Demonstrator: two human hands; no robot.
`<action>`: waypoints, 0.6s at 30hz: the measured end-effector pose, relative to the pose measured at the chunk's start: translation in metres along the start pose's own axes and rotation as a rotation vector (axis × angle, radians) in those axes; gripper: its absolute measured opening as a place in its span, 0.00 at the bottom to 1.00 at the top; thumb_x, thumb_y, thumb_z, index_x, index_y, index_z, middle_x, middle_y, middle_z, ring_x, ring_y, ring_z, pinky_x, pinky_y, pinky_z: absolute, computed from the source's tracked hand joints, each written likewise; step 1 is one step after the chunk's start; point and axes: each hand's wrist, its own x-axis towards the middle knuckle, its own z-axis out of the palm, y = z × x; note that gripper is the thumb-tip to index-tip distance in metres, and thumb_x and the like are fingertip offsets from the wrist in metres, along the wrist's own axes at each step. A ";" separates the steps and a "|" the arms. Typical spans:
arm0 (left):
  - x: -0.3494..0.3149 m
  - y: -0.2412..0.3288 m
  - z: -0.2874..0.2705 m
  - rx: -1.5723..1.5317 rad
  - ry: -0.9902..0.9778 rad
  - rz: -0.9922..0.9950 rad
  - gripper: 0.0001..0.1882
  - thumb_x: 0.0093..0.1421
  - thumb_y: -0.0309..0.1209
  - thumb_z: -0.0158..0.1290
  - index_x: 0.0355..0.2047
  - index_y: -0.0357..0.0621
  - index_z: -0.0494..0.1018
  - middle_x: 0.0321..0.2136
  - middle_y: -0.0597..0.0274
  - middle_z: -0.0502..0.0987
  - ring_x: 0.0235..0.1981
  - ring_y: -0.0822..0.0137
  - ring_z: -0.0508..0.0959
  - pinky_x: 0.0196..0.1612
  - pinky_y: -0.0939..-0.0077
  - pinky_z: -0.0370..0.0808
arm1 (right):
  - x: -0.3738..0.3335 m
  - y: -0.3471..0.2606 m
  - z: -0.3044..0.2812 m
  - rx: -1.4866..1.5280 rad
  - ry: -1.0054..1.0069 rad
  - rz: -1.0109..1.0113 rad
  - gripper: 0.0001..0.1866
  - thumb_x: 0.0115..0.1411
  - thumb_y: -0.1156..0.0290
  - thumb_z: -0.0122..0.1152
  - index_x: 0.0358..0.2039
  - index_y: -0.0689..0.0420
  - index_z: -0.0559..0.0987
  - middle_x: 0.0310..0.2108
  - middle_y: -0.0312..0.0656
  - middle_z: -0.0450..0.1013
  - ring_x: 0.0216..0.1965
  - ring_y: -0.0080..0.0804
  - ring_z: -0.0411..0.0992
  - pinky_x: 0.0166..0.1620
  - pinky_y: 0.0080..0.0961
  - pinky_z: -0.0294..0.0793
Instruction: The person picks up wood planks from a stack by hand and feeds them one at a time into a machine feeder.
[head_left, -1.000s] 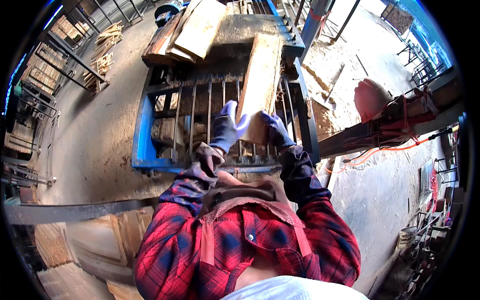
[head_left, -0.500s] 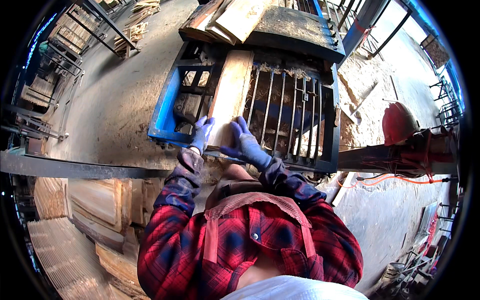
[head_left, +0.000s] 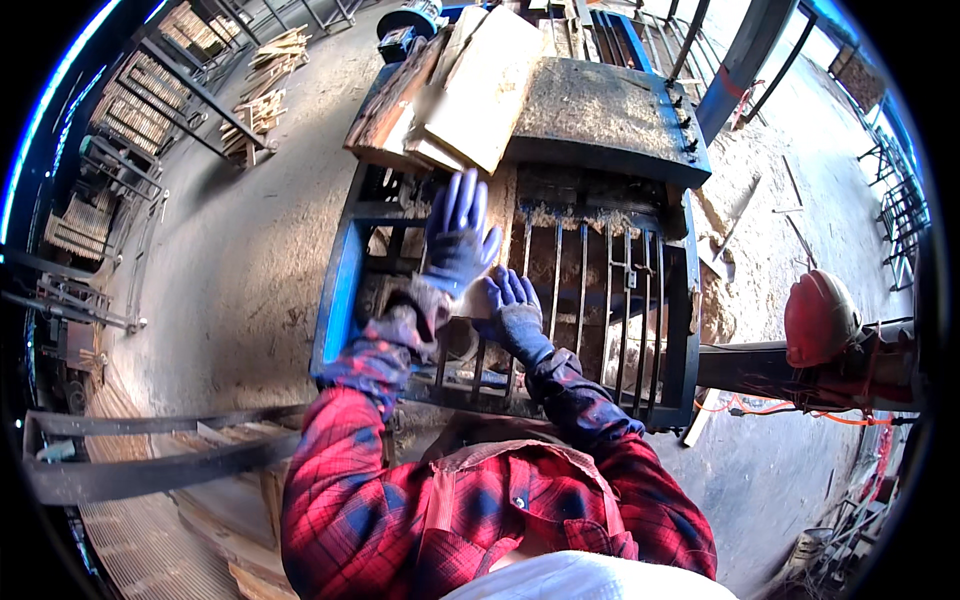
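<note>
A wooden board [head_left: 506, 205] lies lengthwise on the barred bed [head_left: 605, 300] of a blue and black machine, its far end under the sawdust-covered hood [head_left: 600, 115]. My left hand [head_left: 458, 240], in a purple-blue glove, is over the board with fingers stretched forward; I cannot tell whether it touches the wood. Its fingertips are close to the near edge of several rough boards [head_left: 488, 90] piled on the hood. At the board's near end is my right hand [head_left: 515, 315], gloved too, fingers extended and leaning on or beside the wood. My hands and sleeves partly hide the board.
On the right, a red helmet [head_left: 820, 315] sits by a dark beam, with an orange cable [head_left: 770, 408] below. A metal rail [head_left: 150, 480] crosses at lower left above stacked boards [head_left: 140, 540]. Wood strips [head_left: 262, 115] lie on the floor at far left.
The board has slid forward under the hood. My left hand has left its near end and reached up toward the piled boards; my right hand has followed the board's end. My view has shifted.
</note>
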 end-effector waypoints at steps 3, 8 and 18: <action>0.090 -0.030 0.032 0.572 -0.044 0.304 0.32 0.58 0.39 0.50 0.62 0.38 0.62 0.64 0.44 0.59 0.65 0.45 0.58 0.67 0.45 0.51 | 0.034 0.018 -0.010 0.088 -0.100 0.099 0.41 0.50 0.46 0.63 0.61 0.54 0.65 0.65 0.52 0.58 0.66 0.47 0.56 0.69 0.43 0.49; 0.154 -0.023 0.045 0.559 -0.198 0.168 0.25 0.59 0.35 0.46 0.57 0.44 0.66 0.61 0.48 0.65 0.62 0.47 0.65 0.64 0.49 0.58 | 0.036 0.047 -0.044 0.505 0.185 0.309 0.28 0.56 0.58 0.65 0.54 0.59 0.72 0.50 0.48 0.74 0.51 0.42 0.73 0.56 0.33 0.71; 0.001 0.083 -0.035 -1.384 0.102 -1.221 0.22 0.57 0.32 0.59 0.52 0.45 0.71 0.42 0.60 0.76 0.40 0.66 0.76 0.41 0.69 0.75 | 0.003 0.096 -0.128 1.954 0.226 0.750 0.35 0.65 0.43 0.50 0.60 0.58 0.67 0.57 0.47 0.68 0.58 0.37 0.67 0.61 0.37 0.64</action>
